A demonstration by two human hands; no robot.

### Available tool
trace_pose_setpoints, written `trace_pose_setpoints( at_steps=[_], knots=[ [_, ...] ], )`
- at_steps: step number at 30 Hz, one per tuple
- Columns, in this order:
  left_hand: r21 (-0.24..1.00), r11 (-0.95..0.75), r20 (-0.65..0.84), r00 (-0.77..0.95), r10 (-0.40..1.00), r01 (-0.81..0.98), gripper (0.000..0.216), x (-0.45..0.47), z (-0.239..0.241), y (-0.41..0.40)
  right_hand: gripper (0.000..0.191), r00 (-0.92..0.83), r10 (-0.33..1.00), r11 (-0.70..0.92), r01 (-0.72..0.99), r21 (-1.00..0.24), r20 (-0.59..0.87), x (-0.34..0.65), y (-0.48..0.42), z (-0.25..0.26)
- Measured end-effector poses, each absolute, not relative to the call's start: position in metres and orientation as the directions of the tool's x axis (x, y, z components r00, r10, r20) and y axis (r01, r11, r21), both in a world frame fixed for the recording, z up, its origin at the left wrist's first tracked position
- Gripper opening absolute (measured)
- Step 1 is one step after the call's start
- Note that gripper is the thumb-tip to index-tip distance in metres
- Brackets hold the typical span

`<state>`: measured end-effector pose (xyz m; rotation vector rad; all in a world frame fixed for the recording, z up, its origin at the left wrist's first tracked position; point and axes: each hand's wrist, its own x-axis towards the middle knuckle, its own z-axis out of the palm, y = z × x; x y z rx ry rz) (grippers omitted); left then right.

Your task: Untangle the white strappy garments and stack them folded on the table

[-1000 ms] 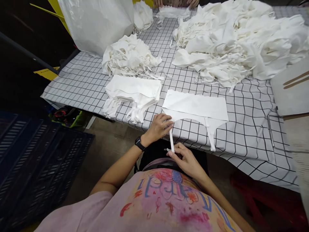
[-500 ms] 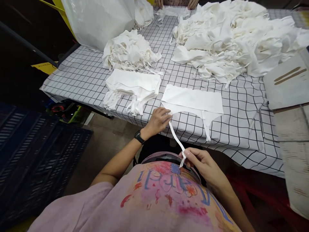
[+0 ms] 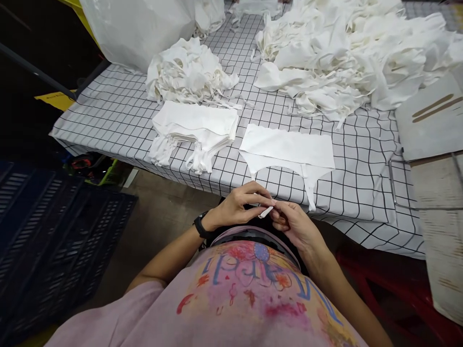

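A flat white garment (image 3: pixel 287 150) lies on the checked tablecloth (image 3: pixel 361 188) in front of me, one strap hanging over the table's front edge. My left hand (image 3: pixel 238 208) and my right hand (image 3: pixel 292 224) meet just below that edge. Both pinch the end of the garment's other white strap (image 3: pixel 265 212), fingers closed on it. A black watch sits on my left wrist. To the left of the garment rests a neat stack of folded white garments (image 3: pixel 197 127).
A loose heap of white garments (image 3: pixel 188 72) lies behind the stack, and a far bigger heap (image 3: pixel 347 53) fills the back right. A white plastic bag (image 3: pixel 141 29) stands back left. Grey cardboard (image 3: pixel 430 120) lies at right. Dark crates (image 3: pixel 54 246) sit on the floor at left.
My left hand left the garment's edge on the table and came down to meet my right hand. Both now pinch the strap end, which was stretched out before.
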<state>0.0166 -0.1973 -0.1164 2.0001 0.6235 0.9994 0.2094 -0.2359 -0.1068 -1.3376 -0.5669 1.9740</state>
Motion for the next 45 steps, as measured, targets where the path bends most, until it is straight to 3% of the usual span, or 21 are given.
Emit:
trace_pose_setpoints(
  at_steps=[5, 10, 15, 19, 22, 24, 27, 30, 34, 39, 45],
  knots=[
    [0.899, -0.424, 0.33, 0.464, 0.822, 0.112, 0.011, 0.023, -0.119, -0.198, 0.053, -0.23, 0.761, -0.644, -0.16, -0.748, -0.606, 0.21, -0.235, -0.109],
    [0.987, -0.116, 0.083, 0.265, 0.961, 0.11, 0.018, 0.028, -0.126, -0.198, 0.035, 0.074, 0.945, -0.327, 0.157, -0.932, -0.319, 0.208, -0.236, -0.107],
    [0.993, -0.017, -0.015, 0.274, 0.962, 0.113, 0.017, 0.032, -0.131, -0.194, 0.024, 0.061, 0.982, -0.187, 0.155, -0.97, -0.179, 0.205, -0.224, -0.113],
    [0.986, -0.066, 0.01, 0.341, 0.94, 0.152, 0.016, 0.031, -0.126, -0.188, 0.019, 0.044, 0.981, -0.191, 0.105, -0.976, -0.188, 0.203, -0.213, -0.115],
    [0.947, -0.209, 0.106, 0.377, 0.92, 0.245, 0.019, 0.027, -0.124, -0.174, 0.02, 0.097, 0.962, -0.257, 0.015, -0.966, -0.255, 0.201, -0.206, -0.115],
    [0.853, -0.378, 0.239, 0.375, 0.896, 0.36, 0.019, 0.023, -0.126, -0.158, 0.023, 0.126, 0.946, -0.297, -0.043, -0.954, -0.3, 0.202, -0.2, -0.117],
    [0.608, -0.575, 0.38, 0.435, 0.816, 0.547, 0.013, 0.021, -0.134, -0.126, 0.027, 0.107, 0.924, -0.356, -0.11, -0.928, -0.368, 0.205, -0.185, -0.121],
    [0.415, -0.658, 0.343, 0.562, 0.753, 0.629, 0.023, 0.025, -0.14, -0.095, 0.029, 0.103, 0.904, -0.402, -0.132, -0.906, -0.416, 0.208, -0.17, -0.124],
    [0.273, -0.703, 0.195, 0.677, 0.709, 0.657, 0.024, 0.033, -0.142, -0.069, 0.033, 0.131, 0.892, -0.417, -0.132, -0.899, -0.433, 0.21, -0.154, -0.126],
    [0.203, -0.711, 0.113, 0.705, 0.7, 0.673, 0.018, 0.04, -0.143, -0.056, 0.03, 0.144, 0.888, -0.423, -0.109, -0.899, -0.436, 0.209, -0.141, -0.131],
    [0.212, -0.734, 0.158, 0.719, 0.677, 0.645, 0.019, 0.038, -0.15, -0.048, 0.024, 0.171, 0.876, -0.435, -0.12, -0.892, -0.45, 0.207, -0.128, -0.133]
  ],
)
